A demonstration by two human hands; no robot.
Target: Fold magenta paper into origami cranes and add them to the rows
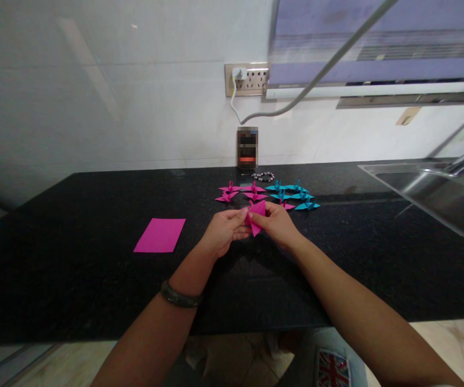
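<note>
The magenta, pointed piece of folded paper (pixel 258 219) is pinched by the left hand (pixel 223 232) and the right hand (pixel 282 224), over the black, glossy surface (pixel 95 215). Its folds could be skewed or torn by uneven pulling; turquoise, winged paper figures (pixel 307 206) beyond the right hand might be knocked by its knuckles.

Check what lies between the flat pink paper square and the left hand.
Head view: only bare black countertop separates the paper square from the left hand.
</note>
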